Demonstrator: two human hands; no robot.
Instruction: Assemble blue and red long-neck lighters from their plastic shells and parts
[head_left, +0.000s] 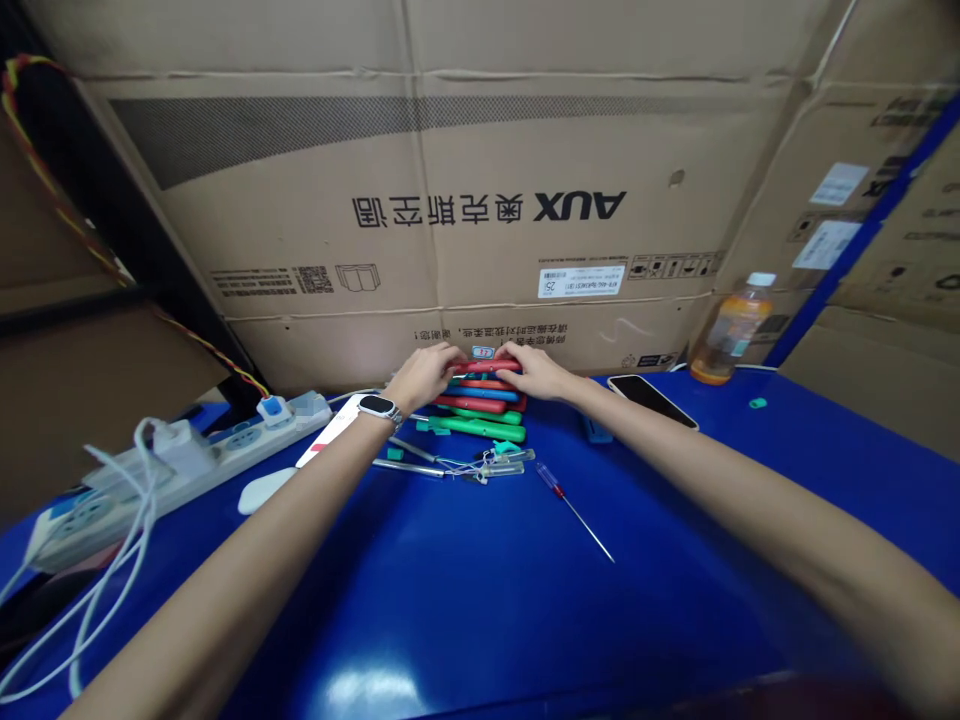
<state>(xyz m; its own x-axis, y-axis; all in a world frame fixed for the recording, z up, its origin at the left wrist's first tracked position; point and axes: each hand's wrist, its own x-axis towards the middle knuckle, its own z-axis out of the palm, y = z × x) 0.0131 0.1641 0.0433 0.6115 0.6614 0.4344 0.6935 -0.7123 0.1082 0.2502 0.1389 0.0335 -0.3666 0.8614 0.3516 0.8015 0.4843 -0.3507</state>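
Observation:
Both hands meet at the back of the blue table, over a pile of long coloured plastic handles. My left hand (426, 376), with a watch on its wrist, has its fingers closed on the left end of a red plastic handle (486, 367). The right end of that same handle is between the thumb and fingers of my right hand (537, 374). Beneath it lie more red ones, a blue handle (487, 395) and a green handle (491, 430). Nearer to me are clear tubes with thin wires (504, 468) and a screwdriver (574, 508) with a clear and red grip.
A large cardboard box (450, 140) forms the back wall. On the left lie a power strip (187, 470), looped white cables (124, 560) and a white rounded object (262, 490). A phone (652, 400) and a bottle of orange drink (731, 332) are at the right.

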